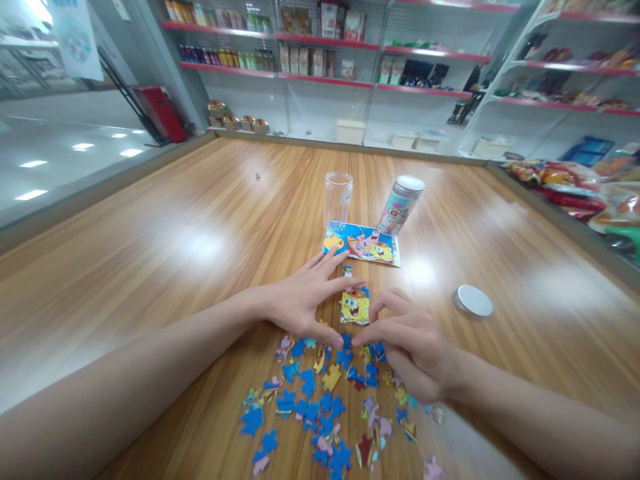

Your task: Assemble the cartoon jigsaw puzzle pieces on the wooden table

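Note:
My left hand (307,293) is spread wide, its fingertips on the lower left edge of a cartoon picture card (363,243). Its index finger reaches over a small joined section of jigsaw puzzle (355,307) with a yellow face, while the thumb tip is beside a blue puzzle piece (347,340). On the other side of that piece is the index fingertip of my right hand (417,340); the hand's fingers are bent and apart, with nothing visibly held. Many loose puzzle pieces (310,413), mostly blue, lie scattered below both hands.
Behind the card stand a clear plastic jar (339,200) and a printed canister (401,205) with a silver top. A silver lid (474,301) lies to the right. Snack bags (560,183) sit by the right edge of the wooden table (200,213); stocked shelves (325,43) line the back.

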Motion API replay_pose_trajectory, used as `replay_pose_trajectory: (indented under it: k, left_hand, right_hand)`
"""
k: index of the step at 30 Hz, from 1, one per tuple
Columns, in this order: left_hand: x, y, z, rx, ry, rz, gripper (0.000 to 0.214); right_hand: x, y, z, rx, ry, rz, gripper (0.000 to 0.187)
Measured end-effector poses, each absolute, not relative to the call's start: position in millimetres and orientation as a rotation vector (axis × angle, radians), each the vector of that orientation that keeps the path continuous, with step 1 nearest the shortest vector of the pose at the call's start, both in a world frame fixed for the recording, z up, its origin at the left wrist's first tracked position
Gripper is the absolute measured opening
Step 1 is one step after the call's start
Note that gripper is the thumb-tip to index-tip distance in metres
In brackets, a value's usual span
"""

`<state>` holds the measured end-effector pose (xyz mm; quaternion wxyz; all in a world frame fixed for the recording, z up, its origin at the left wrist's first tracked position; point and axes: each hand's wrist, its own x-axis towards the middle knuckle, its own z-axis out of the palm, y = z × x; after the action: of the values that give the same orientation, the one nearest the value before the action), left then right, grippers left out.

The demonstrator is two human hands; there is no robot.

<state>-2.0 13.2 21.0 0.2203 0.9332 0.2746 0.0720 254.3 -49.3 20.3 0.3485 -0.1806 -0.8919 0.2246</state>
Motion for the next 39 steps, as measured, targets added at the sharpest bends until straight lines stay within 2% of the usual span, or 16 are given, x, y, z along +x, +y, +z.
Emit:
replay_pose_trajectory:
  k: [3, 8, 21, 33, 39]
  left_hand:
    - [-2.3, 12.3, 20.1, 2.592, 0.769, 0.211, 0.115]
    - [-4.0, 12.7, 19.8, 2.615, 0.758, 0.175, 0.112]
    - [-3.6, 11.4, 18.9, 2.635, 0.777, 0.172, 0.107]
    - [-4.1, 12.8, 16.8, 2.639, 0.741, 0.223, 0.103]
    - [-3.9, 12.1, 17.7, 2.649, 0.754, 0.227, 0.101]
  right_hand:
    - [256.9, -45.3, 19.3, -0.501, -2.297, 0.608, 0.032]
    - [258.8, -40.2, 16.4, -0.478, -2.376, 0.594, 0.037]
    - [261.0, -35.3, 13.4, -0.46, -2.246, 0.577, 0.026]
    - [261.5, -35.8, 11.7, -0.414, -2.284, 0.508, 0.028]
    - [256.6, -42.7, 16.0, -0.201, -2.39, 0.618, 0.035]
